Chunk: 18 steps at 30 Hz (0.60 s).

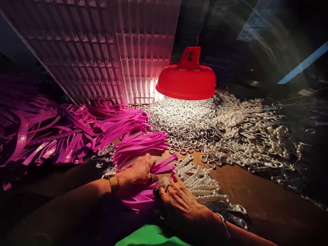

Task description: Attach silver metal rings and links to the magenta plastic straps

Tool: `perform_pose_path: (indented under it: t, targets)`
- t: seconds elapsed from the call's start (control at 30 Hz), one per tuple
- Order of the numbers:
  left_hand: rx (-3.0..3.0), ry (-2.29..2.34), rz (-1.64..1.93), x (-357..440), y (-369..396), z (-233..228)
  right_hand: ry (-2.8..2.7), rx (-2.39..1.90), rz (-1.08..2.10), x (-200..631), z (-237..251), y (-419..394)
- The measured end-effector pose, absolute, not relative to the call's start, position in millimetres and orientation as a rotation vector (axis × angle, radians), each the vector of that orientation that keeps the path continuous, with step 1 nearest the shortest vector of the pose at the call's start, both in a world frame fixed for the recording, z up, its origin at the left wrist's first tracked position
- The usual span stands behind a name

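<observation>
From the head camera, your left hand (pixel 140 169) lay palm-down and loosely flat on a loose sheaf of glossy magenta straps (pixel 143 196), its fingers curled over their edges at the twelve o'clock side; whether it truly pinched one I cannot tell. A gold-toned watch (pixel 112 179) circled that wrist. Your right hand (pixel 179 200) rested just at three o'clock of the left, fingers bent down onto the same straps, with chunky rings on the knuckles; its hold was also hidden, so I cannot tell whether it gripped anything. A thin bangle (pixel 224 223) ringed that wrist.

Touching your right hand at its two o'clock side lay a row of white beaded strips (pixel 202 184), knobbly and matte, fanned side by side on the brown tabletop (pixel 256 191). At twelve o'clock from your hands sat a bundled sheaf of flat pink bands (pixel 140 145), smooth and shiny, and at ten o'clock a tangled heap of more straps (pixel 51 130). A wide drift of small metal rings (pixel 205 119) glittered from twelve to two o'clock under a domed red plastic lamp shade (pixel 186 79). A ribbed translucent panel (pixel 102 48) leaned at eleven o'clock. Green cloth (pixel 151 237) showed at six o'clock.
</observation>
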<state>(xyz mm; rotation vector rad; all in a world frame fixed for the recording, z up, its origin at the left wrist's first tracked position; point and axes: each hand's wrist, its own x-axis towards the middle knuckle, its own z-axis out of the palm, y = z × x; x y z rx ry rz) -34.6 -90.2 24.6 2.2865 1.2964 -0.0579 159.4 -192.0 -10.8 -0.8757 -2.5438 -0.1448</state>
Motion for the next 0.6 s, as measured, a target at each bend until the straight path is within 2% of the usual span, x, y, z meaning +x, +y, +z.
perform_pose_path:
  t: [0.2, 0.4, 0.6]
  targets:
    - [2.105, 1.28, 0.017, -34, -80, 22, -2.528, -1.034, -0.134, 151, -28, -197]
    - [2.138, 1.311, 0.138, -34, -90, -2, -2.543, -0.935, -0.105, 158, -24, -194]
    - [1.901, 1.244, 0.151, -38, -105, -3, -2.687, -1.099, 0.384, 161, 25, -146]
